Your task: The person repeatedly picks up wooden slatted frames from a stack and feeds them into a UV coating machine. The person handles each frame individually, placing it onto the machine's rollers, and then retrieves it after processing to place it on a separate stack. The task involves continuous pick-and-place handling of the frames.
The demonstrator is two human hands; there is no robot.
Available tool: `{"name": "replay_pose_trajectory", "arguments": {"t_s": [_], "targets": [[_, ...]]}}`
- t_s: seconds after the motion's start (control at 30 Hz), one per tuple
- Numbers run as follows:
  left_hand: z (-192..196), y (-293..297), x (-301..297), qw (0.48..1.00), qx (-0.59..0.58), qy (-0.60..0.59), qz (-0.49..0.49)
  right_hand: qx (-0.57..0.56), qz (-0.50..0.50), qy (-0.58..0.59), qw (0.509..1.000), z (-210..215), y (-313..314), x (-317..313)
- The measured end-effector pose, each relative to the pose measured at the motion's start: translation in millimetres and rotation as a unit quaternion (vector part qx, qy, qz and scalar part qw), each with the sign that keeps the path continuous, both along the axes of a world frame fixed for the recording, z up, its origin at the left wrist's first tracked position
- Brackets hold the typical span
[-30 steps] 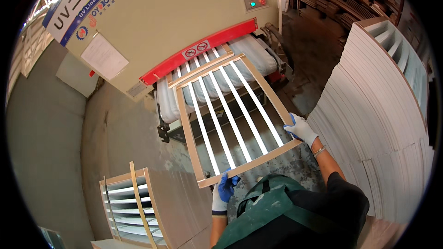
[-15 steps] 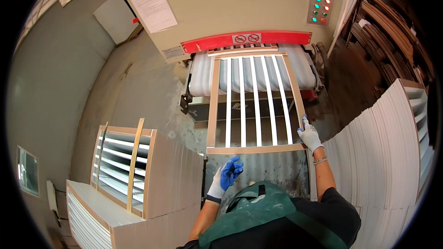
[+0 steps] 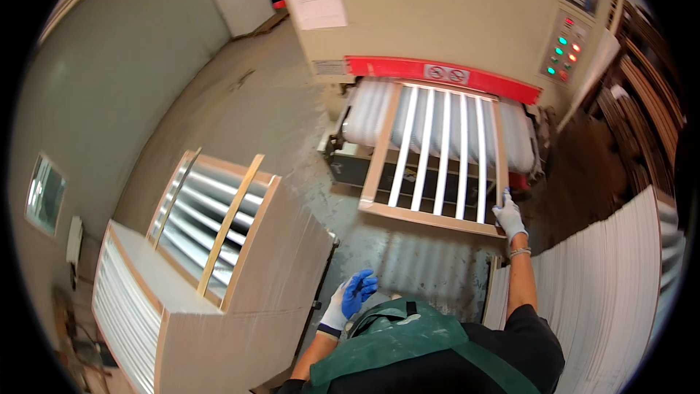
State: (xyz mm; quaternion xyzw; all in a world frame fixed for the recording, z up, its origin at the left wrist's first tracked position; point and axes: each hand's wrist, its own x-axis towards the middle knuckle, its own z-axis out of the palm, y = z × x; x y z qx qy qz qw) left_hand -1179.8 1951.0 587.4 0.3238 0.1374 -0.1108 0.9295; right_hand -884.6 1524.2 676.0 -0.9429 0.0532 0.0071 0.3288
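At the near right corner of the frame [image 3: 435, 168], right hand [image 3: 508, 217], white-gloved, fingers curled on the wood where side rail meets bottom rail. Looks like a light push-and-steer grip rather than a clamp; thumb side hidden, so how tight it holds I cannot tell.

Left hand [image 3: 355, 293], blue-palmed glove, hangs free in front of the apron [image 3: 394, 335]. Fingers loosely spread, holding nothing, well apart from the frame.

Frame: pale wood, five white slats running lengthwise. Far end lies on the rollers [image 3: 368, 113] at the mouth of the machine [image 3: 437, 14], just under the red guard [image 3: 437, 73]. Near end overhangs the floor, carried only at that one corner.

Judgement on feeding well: one-corner support invites twist. Bring the free hand to the near left corner so both rails enter level. Keep the frame square to the guard; side rails parallel to the roller edges. Push along the rails, not on the slats, which look thin. Let go of the wood well short of the guard.

Around: finished slatted frames stacked at left [image 3: 211, 226]; a tall stack of white panels at right [image 3: 620, 277]; control panel with lit buttons [image 3: 565, 47] on the machine, upper right.
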Motion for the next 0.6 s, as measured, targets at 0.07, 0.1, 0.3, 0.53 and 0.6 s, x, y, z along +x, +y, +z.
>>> {"name": "replay_pose_trajectory", "arguments": {"t_s": [0.07,0.1,0.3,0.53,0.6], "targets": [[1.7,3.8,-12.6,1.0,0.01,-0.016,0.015,0.044,0.012,-0.021,0.999,-2.6,-0.6,10.9],[1.9,5.9,-19.0,0.999,0.014,-0.023,0.029,0.024,0.038,-0.041,0.998,-5.5,-3.0,17.2],[0.8,30.8,-66.8,0.992,0.006,-0.064,0.11,-0.021,-0.002,0.039,0.999,-14.0,-3.2,59.0],[18.0,63.1,-141.4,0.973,0.015,-0.065,0.222,0.132,0.264,-0.114,0.949,80.4,230.9,20.9],[26.2,70.3,-159.9,0.964,0.027,-0.069,0.254,0.345,0.367,0.071,0.861,106.4,339.3,-37.3]]}}
